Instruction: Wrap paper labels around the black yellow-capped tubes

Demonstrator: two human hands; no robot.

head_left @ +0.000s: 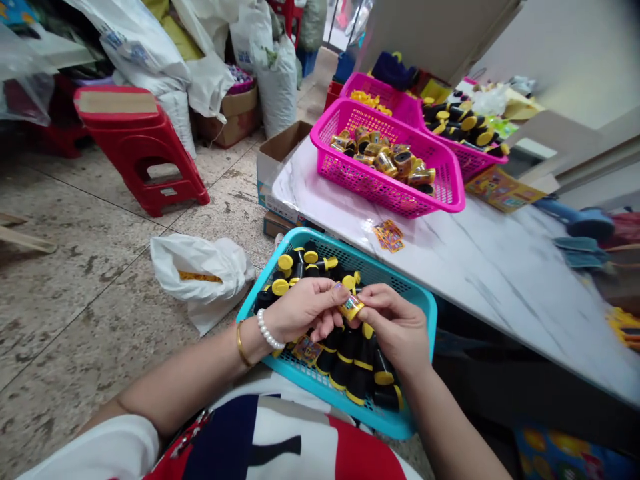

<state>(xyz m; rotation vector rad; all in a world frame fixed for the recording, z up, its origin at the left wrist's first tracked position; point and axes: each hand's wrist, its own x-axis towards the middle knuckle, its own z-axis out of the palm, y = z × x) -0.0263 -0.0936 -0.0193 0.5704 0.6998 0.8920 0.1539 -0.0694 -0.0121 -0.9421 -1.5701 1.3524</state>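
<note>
My left hand (311,308) and my right hand (397,323) meet above the turquoise basket (425,293). Between their fingertips they pinch a small yellow printed label (351,307). Whether it is wrapped round anything is hard to see behind the fingers. Below them, the basket holds several black plastic cylinders (345,370) with yellow rims, some with yellow flip lids (280,287). A patch of loose printed labels (306,349) lies inside, by my left wrist.
On the marble-patterned table (480,287) stands a pink basket (390,197) of yellow-wrapped cylinders. Loose labels (389,235) lie before it, with more pink baskets behind. To the left are an open white sack (200,257) and a red stool (143,150) on the floor.
</note>
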